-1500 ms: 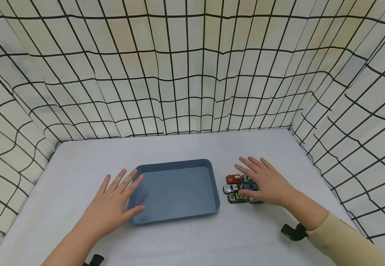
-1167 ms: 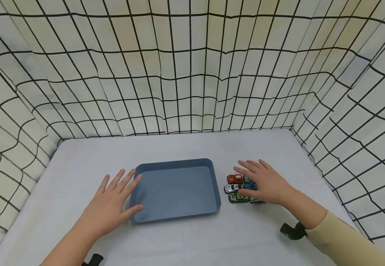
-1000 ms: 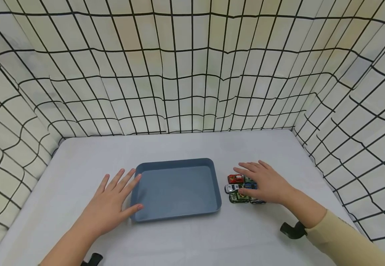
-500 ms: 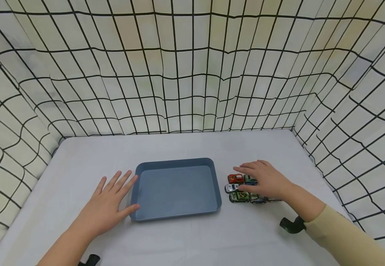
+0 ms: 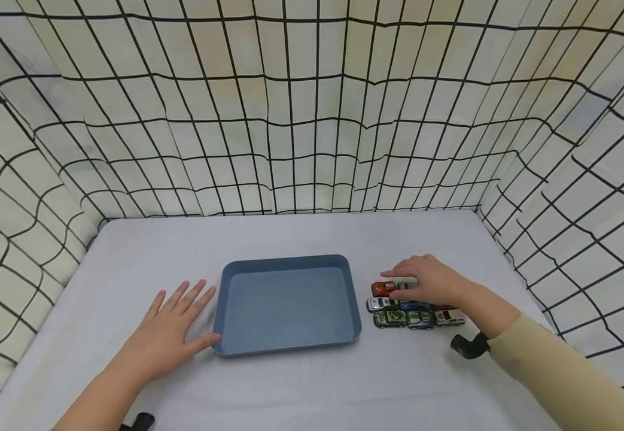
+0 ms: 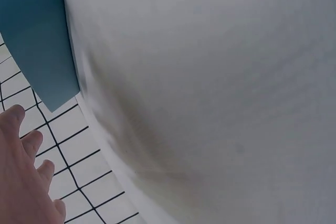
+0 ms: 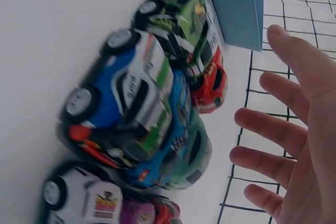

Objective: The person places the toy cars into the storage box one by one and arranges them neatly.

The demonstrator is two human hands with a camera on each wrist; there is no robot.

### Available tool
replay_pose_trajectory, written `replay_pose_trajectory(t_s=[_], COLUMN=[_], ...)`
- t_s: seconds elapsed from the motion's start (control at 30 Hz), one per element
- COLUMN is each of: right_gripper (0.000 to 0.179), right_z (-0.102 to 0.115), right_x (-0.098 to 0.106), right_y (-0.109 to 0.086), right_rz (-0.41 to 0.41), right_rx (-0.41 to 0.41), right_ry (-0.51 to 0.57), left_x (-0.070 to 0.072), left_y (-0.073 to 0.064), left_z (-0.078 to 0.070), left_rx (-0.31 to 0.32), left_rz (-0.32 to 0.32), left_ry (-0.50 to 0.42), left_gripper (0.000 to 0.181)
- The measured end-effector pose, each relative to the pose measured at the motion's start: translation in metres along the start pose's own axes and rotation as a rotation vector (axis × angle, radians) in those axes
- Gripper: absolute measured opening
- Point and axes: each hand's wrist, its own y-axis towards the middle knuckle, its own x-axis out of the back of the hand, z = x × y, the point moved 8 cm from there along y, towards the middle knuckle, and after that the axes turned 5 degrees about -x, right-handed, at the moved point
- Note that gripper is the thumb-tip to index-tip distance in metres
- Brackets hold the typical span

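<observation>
My right hand (image 5: 434, 282) hovers over a cluster of small toy cars, thumb and fingers spread apart with nothing between them. In front of it show a red car (image 5: 383, 288), a silver one (image 5: 381, 304), a green camouflage one (image 5: 389, 318), a blue-and-white one (image 5: 420, 319) and a white one (image 5: 450, 317). The right wrist view shows the cars parked in rows, below the right hand (image 7: 294, 129); its palm partly covers the farther ones in the head view. My left hand (image 5: 163, 338) has its fingers straight and spread, thumb tip at the left edge of a blue-grey tray (image 5: 288, 347).
A white cloth covers the table (image 5: 312, 383). White curtains with a black grid (image 5: 312, 120) close off the back and both sides. Black wrist mounts (image 5: 470, 346) stick out beneath the forearms. The tray holds nothing visible and stands left of the cars.
The right hand has tilted and brought its fingers closer together, uncovering more cars in the front row. My left hand has drawn back a little to the left, off the tray's inside.
</observation>
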Motion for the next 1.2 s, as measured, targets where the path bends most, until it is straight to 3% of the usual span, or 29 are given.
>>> replay_pose_trajectory(t_s=[0.47, 0.93, 1.2], right_gripper=[0.047, 0.041, 0.039], right_z=[-0.006, -0.002, -0.004], right_x=[-0.004, -0.012, -0.016], right_y=[0.018, 0.029, 0.032], right_rz=[0.085, 0.186, 0.2], right_rx=[0.067, 0.01, -0.003], right_ry=[0.054, 0.048, 0.049], left_x=[-0.008, -0.008, -0.006], left_y=[0.0, 0.002, 0.003], left_z=[0.0, -0.001, -0.004], left_rx=[-0.004, -0.012, -0.033], left_rz=[0.013, 0.049, 0.045], left_ry=[-0.005, -0.006, -0.028], left_gripper=[0.094, 0.101, 0.102])
